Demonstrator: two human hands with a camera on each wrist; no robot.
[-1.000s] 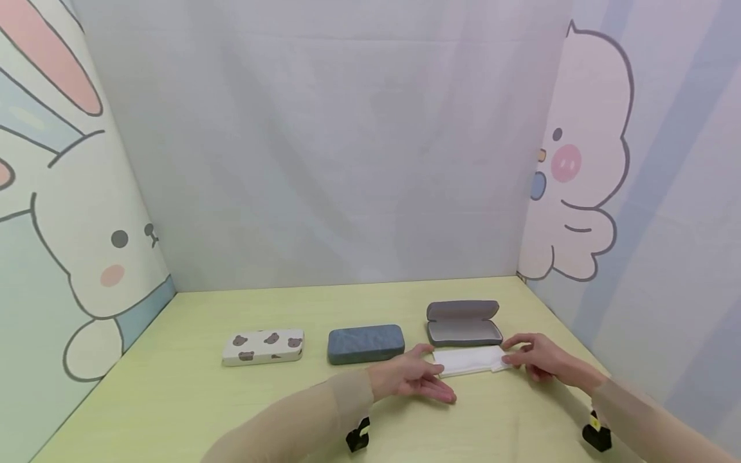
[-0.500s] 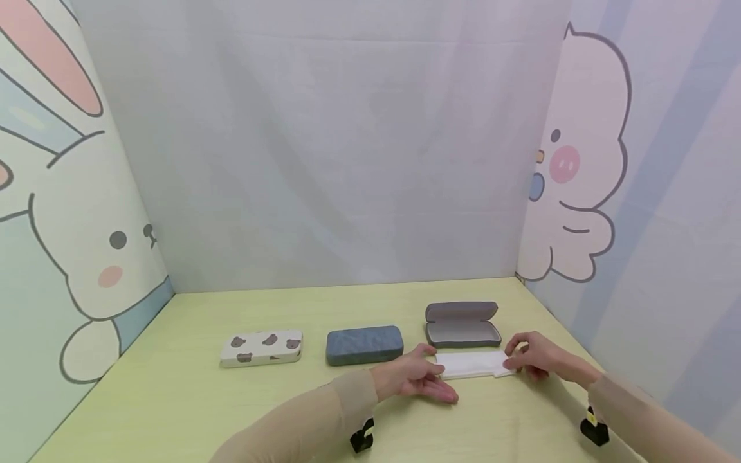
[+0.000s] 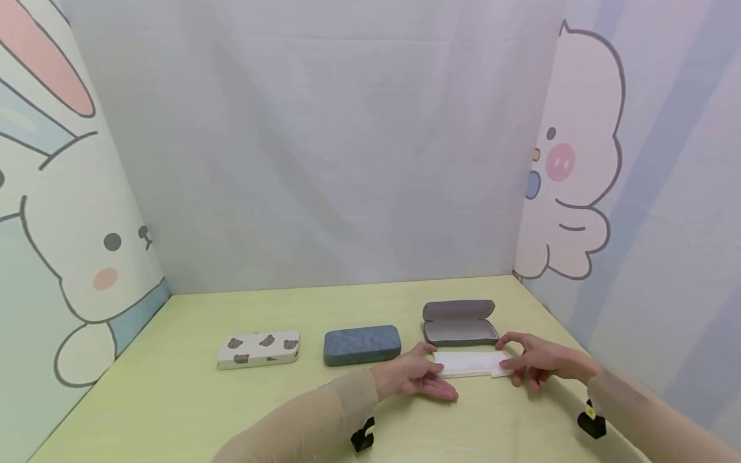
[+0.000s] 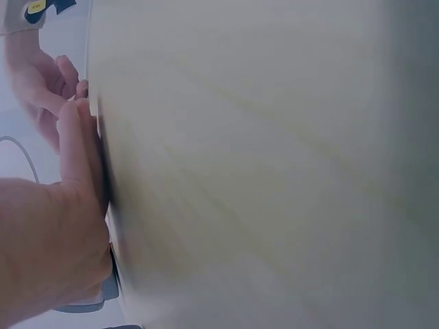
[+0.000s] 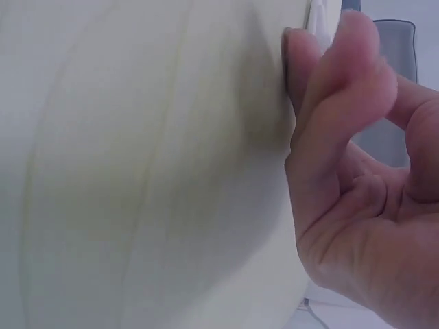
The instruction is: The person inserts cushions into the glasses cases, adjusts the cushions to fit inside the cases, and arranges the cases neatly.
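Observation:
A white folded cloth (image 3: 467, 364) lies flat on the table, with a small flap at its right end. My left hand (image 3: 412, 375) rests at its left end, thumb on the cloth's edge and the other fingers stretched out. At the opposite end, the thumb and forefinger of my right hand (image 3: 538, 359) touch the cloth and stand apart from each other. Just behind it sits a grey glasses case (image 3: 460, 331) with its lid up and nothing inside. The left wrist view shows my left hand (image 4: 55, 240) low at the table surface; the right wrist view shows my right hand (image 5: 357, 192) with bent fingers.
Left of the grey case lies a closed blue glasses case (image 3: 361, 345). Farther left is a closed white case (image 3: 258, 349) with bear prints. The yellow-green table (image 3: 191, 399) ends at a pale curtain (image 3: 347, 161) at the back and printed walls at both sides.
My right hand pulls back slightly to the right, then its fingertips return onto the cloth's right end. My left hand stays nearly still. The whole view shifts a little.

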